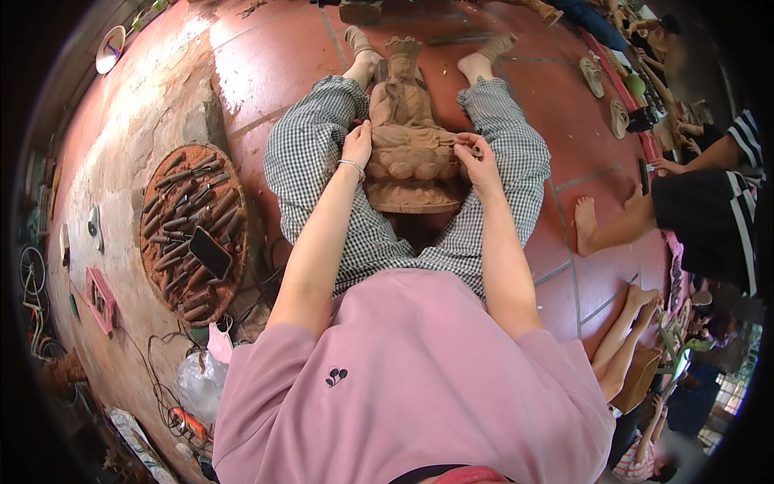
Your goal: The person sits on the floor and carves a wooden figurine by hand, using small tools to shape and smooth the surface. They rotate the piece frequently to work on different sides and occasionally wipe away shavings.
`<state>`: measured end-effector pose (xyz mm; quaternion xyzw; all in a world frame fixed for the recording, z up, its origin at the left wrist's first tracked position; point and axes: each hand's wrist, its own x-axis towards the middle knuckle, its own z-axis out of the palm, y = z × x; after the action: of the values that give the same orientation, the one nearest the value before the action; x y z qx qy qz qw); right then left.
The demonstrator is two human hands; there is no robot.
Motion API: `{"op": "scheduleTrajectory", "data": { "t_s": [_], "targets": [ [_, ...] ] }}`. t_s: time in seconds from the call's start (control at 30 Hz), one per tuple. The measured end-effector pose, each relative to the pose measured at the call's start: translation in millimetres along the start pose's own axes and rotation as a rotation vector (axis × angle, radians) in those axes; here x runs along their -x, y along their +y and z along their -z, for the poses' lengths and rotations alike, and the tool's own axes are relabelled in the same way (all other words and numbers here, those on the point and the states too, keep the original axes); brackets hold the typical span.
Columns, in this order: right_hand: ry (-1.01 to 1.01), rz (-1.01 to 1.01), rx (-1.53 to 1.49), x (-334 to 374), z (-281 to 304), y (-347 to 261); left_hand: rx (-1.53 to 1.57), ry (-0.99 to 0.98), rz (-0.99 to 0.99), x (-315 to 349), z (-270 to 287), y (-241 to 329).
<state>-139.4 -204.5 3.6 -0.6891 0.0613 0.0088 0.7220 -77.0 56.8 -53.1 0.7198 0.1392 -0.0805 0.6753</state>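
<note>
A brown carved statue (409, 113) of a seated, crowned figure on a lotus base lies between my outstretched legs, its head pointing away from me. My left hand (357, 145) grips its left side, the fingers partly hidden behind its edge. At the statue's right side, above the lotus petals, my right hand (481, 168) is closed in a pinch. A small brownish piece shows between those fingers, too small to name. The thumb and fingertips of this hand touch or nearly touch the carving.
Left of me, a round tray (240, 266) holds several chisels (181, 206) and a dark phone (211, 253). Nearby are a pink basket (101, 300), a plastic bag (200, 385), cables and an orange power strip (189, 423). Other people sit at right, near sandals (592, 77).
</note>
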Motion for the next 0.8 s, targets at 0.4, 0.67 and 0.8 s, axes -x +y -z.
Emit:
{"op": "scheduleTrajectory", "data": {
  "t_s": [0.4, 0.67, 0.8],
  "targets": [
    [-0.038, 0.096, 0.275, -17, -71, -57, 0.259, 0.132, 0.141, 0, -4, -5],
    [-0.138, -0.011, 0.279, -41, -116, -47, 0.376, 0.188, 0.197, 0, -6, -2],
    [-0.152, 0.293, 0.664, -43, -127, -45, 0.406, 0.192, 0.234, -2, -9, 9]
  ]
}}
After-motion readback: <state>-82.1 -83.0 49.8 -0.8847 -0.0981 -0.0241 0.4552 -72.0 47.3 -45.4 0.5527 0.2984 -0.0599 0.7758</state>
